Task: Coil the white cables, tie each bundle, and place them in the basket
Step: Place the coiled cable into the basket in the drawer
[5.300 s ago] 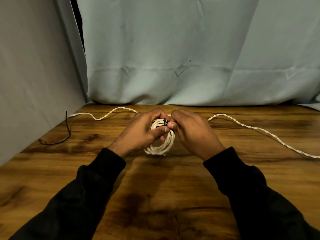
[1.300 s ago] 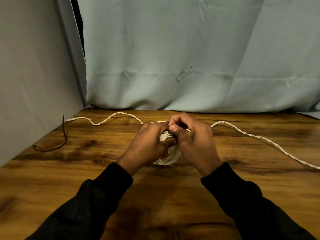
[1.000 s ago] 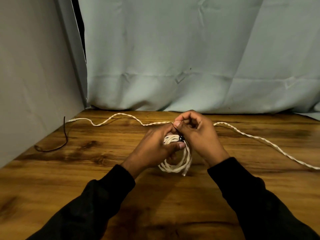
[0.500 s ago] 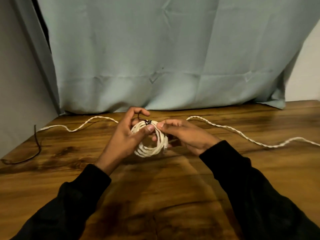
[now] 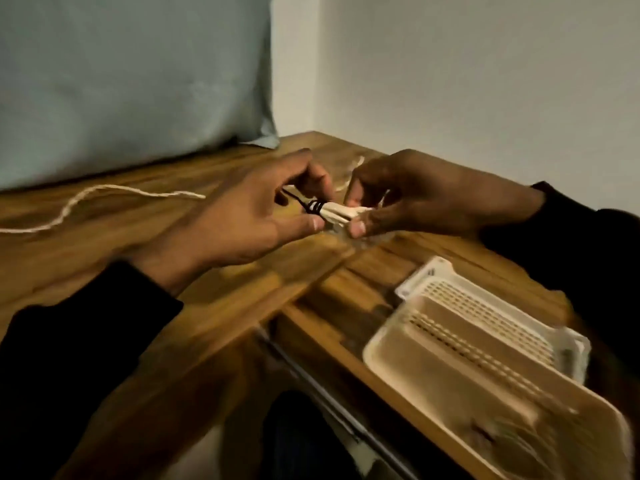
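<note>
Head view, nearest first: below and right of the grip sits the basket point(image 5: 485, 358), a pale slotted tray on a lower wooden ledge, its near end blurred; whether anything lies in it I cannot tell. Dark sleeves run up from both lower corners to the hands, which meet over the table point(image 5: 104, 258).

The left hand point(image 5: 242, 216) comes in from the left, palm turned inward, thumb underneath and fingers curled over the top, pinching the bundle point(image 5: 341, 213) at its tied end, where a black tie point(image 5: 313, 206) wraps it in several turns. The right hand point(image 5: 415, 199) faces it, thumb below and fingers above, pinching the bundle's other end. Both grasp the bundle between them, held above the table.

The tying looks finished or nearly so, so the step in hand is probably the transfer. Next move: one hand lets go, the other carries the bundle down and right to the basket.

Beyond the grip to the left, a loose cable point(image 5: 104, 197) trails across the table, uncoiled, probably the next one to coil.
</note>
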